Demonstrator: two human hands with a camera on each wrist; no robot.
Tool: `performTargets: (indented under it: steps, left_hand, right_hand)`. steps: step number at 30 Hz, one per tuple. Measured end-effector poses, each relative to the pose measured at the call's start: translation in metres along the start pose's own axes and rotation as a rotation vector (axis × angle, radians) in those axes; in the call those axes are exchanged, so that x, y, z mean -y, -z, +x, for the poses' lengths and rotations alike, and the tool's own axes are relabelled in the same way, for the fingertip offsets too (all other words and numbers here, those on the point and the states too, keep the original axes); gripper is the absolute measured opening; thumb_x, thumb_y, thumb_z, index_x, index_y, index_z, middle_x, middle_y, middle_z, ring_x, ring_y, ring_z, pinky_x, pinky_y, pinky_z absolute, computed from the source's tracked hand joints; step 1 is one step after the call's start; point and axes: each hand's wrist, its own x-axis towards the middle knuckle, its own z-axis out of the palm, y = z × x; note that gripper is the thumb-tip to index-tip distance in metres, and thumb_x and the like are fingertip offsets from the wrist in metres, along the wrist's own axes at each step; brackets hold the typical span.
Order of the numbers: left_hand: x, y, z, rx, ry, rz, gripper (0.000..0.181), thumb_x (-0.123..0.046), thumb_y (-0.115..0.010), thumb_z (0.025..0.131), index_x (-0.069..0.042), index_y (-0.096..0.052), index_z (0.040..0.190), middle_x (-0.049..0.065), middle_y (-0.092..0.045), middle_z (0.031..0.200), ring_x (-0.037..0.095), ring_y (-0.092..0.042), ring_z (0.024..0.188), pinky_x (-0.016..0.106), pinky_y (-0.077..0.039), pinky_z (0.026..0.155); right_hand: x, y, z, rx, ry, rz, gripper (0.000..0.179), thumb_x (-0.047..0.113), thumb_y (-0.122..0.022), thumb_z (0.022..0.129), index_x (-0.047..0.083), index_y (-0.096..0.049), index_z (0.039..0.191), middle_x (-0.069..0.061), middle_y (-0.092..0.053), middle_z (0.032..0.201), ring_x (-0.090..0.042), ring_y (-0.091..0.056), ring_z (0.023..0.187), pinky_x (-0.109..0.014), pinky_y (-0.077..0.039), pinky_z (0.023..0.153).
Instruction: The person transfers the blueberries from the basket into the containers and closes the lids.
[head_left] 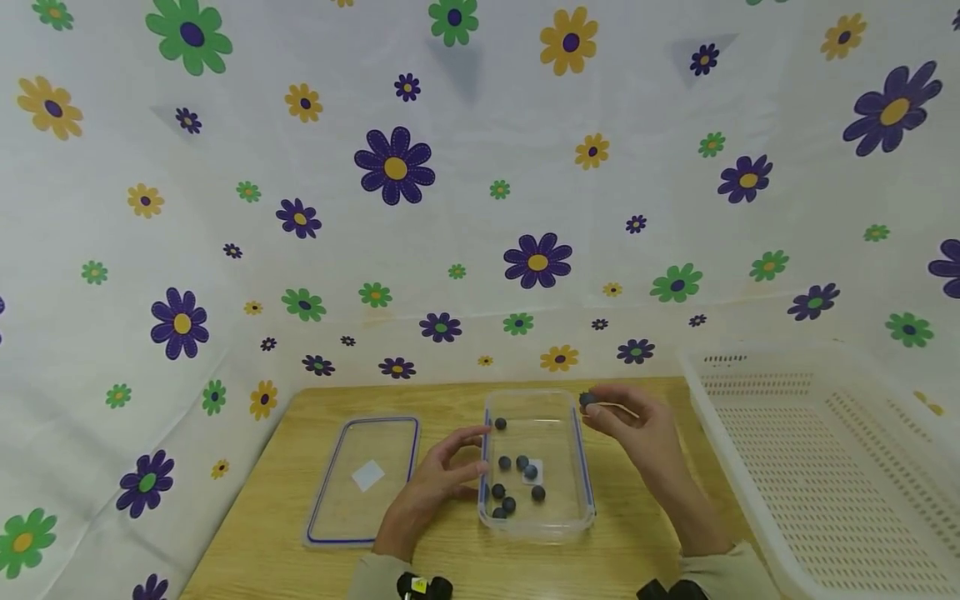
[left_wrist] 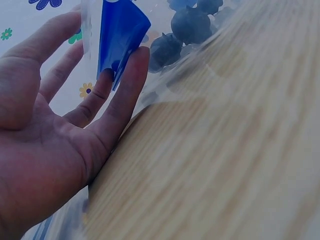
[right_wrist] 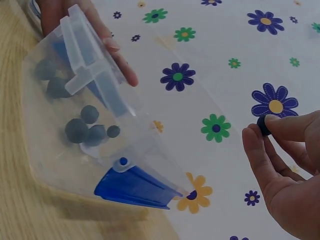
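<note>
A clear plastic container [head_left: 558, 510] with blue clips stands on the table, several blueberries [head_left: 538, 493] scattered on its floor. My left hand [head_left: 431, 483] touches the container's left side, its fingers spread against the wall; in the left wrist view, fingertips meet a blue clip [left_wrist: 122, 30]. Between thumb and fingertips my right hand [head_left: 637, 429] pinches one blueberry [right_wrist: 263, 125], just beyond the container's upper right edge. The right wrist view shows that berry apart from the container, with other berries visible through the clear wall.
Left of the container lies a clear lid [head_left: 337, 492] with a blue seal and a white label. A white perforated basket [head_left: 825, 467] stands at the right. Flower-patterned sheeting [head_left: 465, 225] rises behind the wooden table [head_left: 255, 525].
</note>
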Motion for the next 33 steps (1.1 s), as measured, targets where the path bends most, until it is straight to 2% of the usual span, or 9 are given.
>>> performTargets:
  steps: [6, 11, 18, 22, 33]
  left_hand:
    - [0.0, -0.001, 0.001, -0.001, -0.027, 0.014, 0.06, -0.006, -0.069, 0.098, -0.005, -0.044, 0.153, 0.027, -0.037, 0.147, 0.037, -0.064, 0.115, 0.053, -0.06, 0.084]
    - [0.001, 0.001, 0.0, 0.009, -0.014, 0.014, 0.062, -0.008, -0.068, 0.099, -0.006, -0.042, 0.155, 0.027, -0.036, 0.148, 0.037, -0.063, 0.116, 0.053, -0.06, 0.085]
    - [0.001, 0.001, 0.0, 0.007, -0.011, 0.004, 0.06, -0.007, -0.068, 0.099, -0.008, -0.045, 0.154, 0.025, -0.037, 0.148, 0.036, -0.063, 0.117, 0.055, -0.059, 0.087]
    - [0.0, 0.001, 0.001, 0.011, -0.01, 0.008, 0.06, -0.007, -0.068, 0.099, -0.009, -0.045, 0.154, 0.024, -0.038, 0.148, 0.036, -0.064, 0.116, 0.055, -0.059, 0.087]
    - [-0.001, -0.001, 0.0, 0.002, -0.004, 0.016, 0.058, -0.005, -0.066, 0.1, -0.009, -0.045, 0.153, 0.022, -0.039, 0.146, 0.036, -0.063, 0.116, 0.054, -0.06, 0.086]
  right_hand:
    - [-0.018, -0.01, 0.0, 0.036, -0.022, 0.0, 0.031, 0.004, -0.07, 0.097, -0.012, -0.062, 0.122, -0.024, -0.066, 0.115, -0.024, -0.073, 0.099, -0.035, -0.06, 0.088]
    - [-0.03, -0.014, -0.002, 0.048, -0.025, -0.023, 0.027, -0.001, -0.07, 0.096, -0.013, -0.063, 0.119, -0.031, -0.065, 0.114, -0.019, -0.074, 0.095, -0.034, -0.061, 0.085]
    - [-0.036, -0.016, -0.004, 0.053, -0.004, -0.109, 0.023, 0.0, -0.071, 0.095, -0.01, -0.067, 0.116, -0.026, -0.067, 0.112, -0.023, -0.074, 0.096, -0.032, -0.061, 0.082]
    - [-0.035, -0.017, -0.003, 0.054, 0.017, -0.159, 0.022, -0.001, -0.07, 0.095, -0.008, -0.068, 0.115, -0.025, -0.067, 0.113, -0.02, -0.073, 0.096, -0.031, -0.062, 0.082]
    - [-0.034, -0.016, -0.006, 0.061, -0.014, -0.187, 0.021, 0.0, -0.067, 0.098, -0.008, -0.067, 0.117, -0.024, -0.068, 0.113, -0.026, -0.072, 0.099, -0.03, -0.061, 0.082]
